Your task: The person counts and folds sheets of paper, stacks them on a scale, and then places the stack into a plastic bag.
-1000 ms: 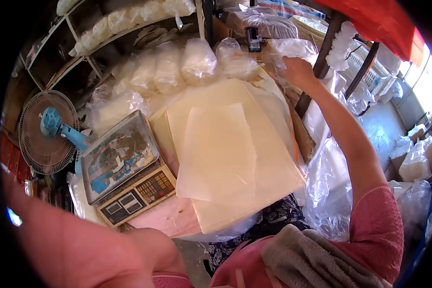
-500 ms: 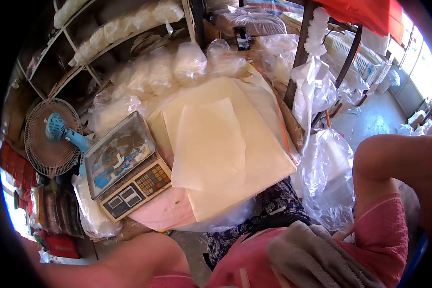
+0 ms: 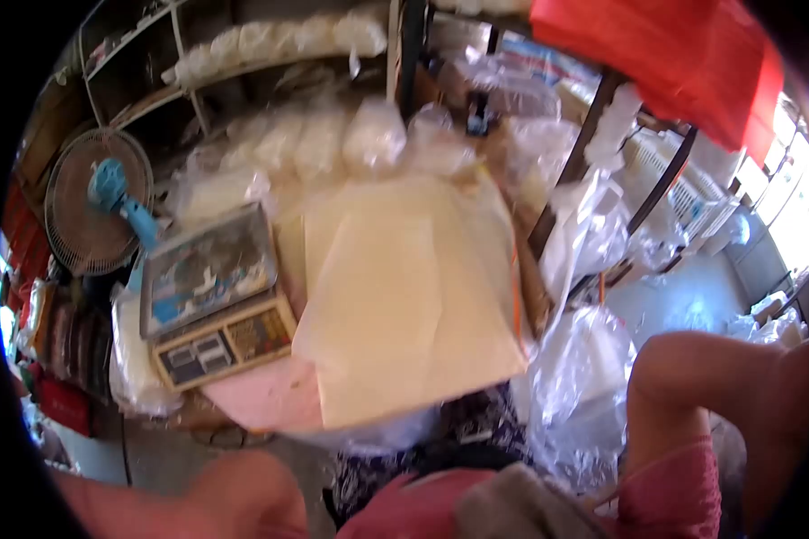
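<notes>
A stack of large pale cream sheets lies on the table in front of me, with a smaller sheet on top. Neither of my hands shows in this blurred head view. Only my bent right arm, in a pink sleeve, appears at the lower right. My left arm crosses the bottom edge. Both arms are apart from the sheets.
A digital scale with a metal tray stands left of the sheets, and a blue fan behind it. Clear bags of white goods line the back and the shelves. Loose plastic bags hang at the right, under a red cloth.
My right hand left the plastic at the back right and the arm folded back out of view. The view has tilted and blurred.
</notes>
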Demonstrator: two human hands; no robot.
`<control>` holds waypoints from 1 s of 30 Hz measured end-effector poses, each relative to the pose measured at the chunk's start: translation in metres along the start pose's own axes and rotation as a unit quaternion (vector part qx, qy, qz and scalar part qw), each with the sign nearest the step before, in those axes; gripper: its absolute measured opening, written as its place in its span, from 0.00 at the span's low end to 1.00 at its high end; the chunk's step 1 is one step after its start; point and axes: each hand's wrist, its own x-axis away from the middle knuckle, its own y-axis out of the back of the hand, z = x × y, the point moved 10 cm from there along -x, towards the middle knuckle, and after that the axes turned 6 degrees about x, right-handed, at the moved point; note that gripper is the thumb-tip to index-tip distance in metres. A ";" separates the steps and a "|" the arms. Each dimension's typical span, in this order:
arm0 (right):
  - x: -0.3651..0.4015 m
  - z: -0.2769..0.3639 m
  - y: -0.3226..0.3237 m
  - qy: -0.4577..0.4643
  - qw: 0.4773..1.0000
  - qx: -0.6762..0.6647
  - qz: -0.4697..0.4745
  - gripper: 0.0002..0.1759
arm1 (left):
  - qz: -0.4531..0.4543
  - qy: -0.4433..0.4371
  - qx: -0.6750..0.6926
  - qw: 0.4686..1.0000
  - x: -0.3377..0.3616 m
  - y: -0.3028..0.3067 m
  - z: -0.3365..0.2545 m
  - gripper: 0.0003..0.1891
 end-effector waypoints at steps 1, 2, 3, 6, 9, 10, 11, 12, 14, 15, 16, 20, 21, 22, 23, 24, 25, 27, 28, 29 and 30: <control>-0.006 0.002 -0.005 0.006 1.000 -0.027 -0.002 0.27 | -0.013 -0.002 -0.021 1.000 0.000 0.010 -0.003 0.18; -0.010 0.003 -0.014 0.009 0.998 -0.060 -0.002 0.27 | -0.033 0.012 -0.059 0.998 0.004 0.022 -0.001 0.18; -0.015 0.005 -0.024 0.010 0.996 -0.093 -0.002 0.27 | -0.048 0.051 -0.105 0.992 0.015 0.032 0.010 0.18; -0.015 0.016 -0.072 0.004 0.979 -0.203 0.028 0.28 | 0.052 0.409 -0.201 0.889 0.134 0.032 0.095 0.20; 0.027 0.013 -0.163 -0.081 0.931 -0.312 0.173 0.29 | 0.457 0.404 -0.224 0.760 0.272 -0.034 0.129 0.37; 0.057 0.014 -0.204 -0.111 0.905 -0.335 0.236 0.29 | 0.528 0.396 -0.211 0.721 0.304 -0.040 0.127 0.36; 0.099 0.016 -0.245 -0.132 0.881 -0.325 0.318 0.34 | 0.545 0.372 -0.216 0.720 0.324 -0.040 0.127 0.34; 0.134 0.021 -0.275 -0.117 0.867 -0.335 0.350 0.37 | 0.563 0.346 -0.219 0.718 0.343 -0.042 0.127 0.32; 0.182 0.033 -0.311 -0.086 0.840 -0.334 0.419 0.41 | 0.579 0.309 -0.231 0.719 0.373 -0.042 0.131 0.27; 0.196 0.041 -0.322 -0.070 0.828 -0.325 0.452 0.42 | 0.579 0.296 -0.241 0.720 0.385 -0.040 0.136 0.25; 0.210 0.047 -0.332 -0.054 0.813 -0.317 0.486 0.43 | 0.580 0.285 -0.251 0.720 0.389 -0.038 0.140 0.23; 0.249 0.056 -0.355 -0.018 0.777 -0.340 0.529 0.40 | 0.519 0.346 -0.193 0.758 0.376 -0.040 0.145 0.17; 0.257 0.055 -0.354 -0.015 0.769 -0.352 0.534 0.38 | 0.500 0.385 -0.167 0.758 0.378 -0.039 0.146 0.16; 0.263 0.055 -0.353 -0.011 0.760 -0.363 0.539 0.35 | 0.479 0.423 -0.141 0.757 0.379 -0.039 0.148 0.15; 0.273 0.045 -0.357 -0.077 0.741 -0.352 0.566 0.31 | 0.466 0.472 -0.116 0.739 0.377 -0.039 0.149 0.14; 0.284 0.037 -0.359 -0.142 0.718 -0.339 0.591 0.27 | 0.452 0.521 -0.090 0.719 0.374 -0.038 0.148 0.13; 0.296 0.028 -0.360 -0.206 0.691 -0.324 0.613 0.23 | 0.436 0.567 -0.065 0.696 0.375 -0.037 0.147 0.13; 0.316 0.009 -0.368 -0.300 0.684 -0.321 0.582 0.21 | 0.284 0.676 -0.001 0.680 0.383 -0.022 0.156 0.15; 0.317 0.001 -0.368 -0.345 0.679 -0.317 0.564 0.22 | 0.203 0.719 0.031 0.664 0.388 -0.015 0.160 0.16; 0.313 -0.004 -0.369 -0.357 0.691 -0.303 0.550 0.21 | 0.137 0.727 0.006 0.673 0.390 -0.008 0.165 0.18; 0.307 -0.008 -0.372 -0.368 0.703 -0.289 0.536 0.20 | 0.072 0.731 -0.019 0.678 0.396 -0.004 0.168 0.20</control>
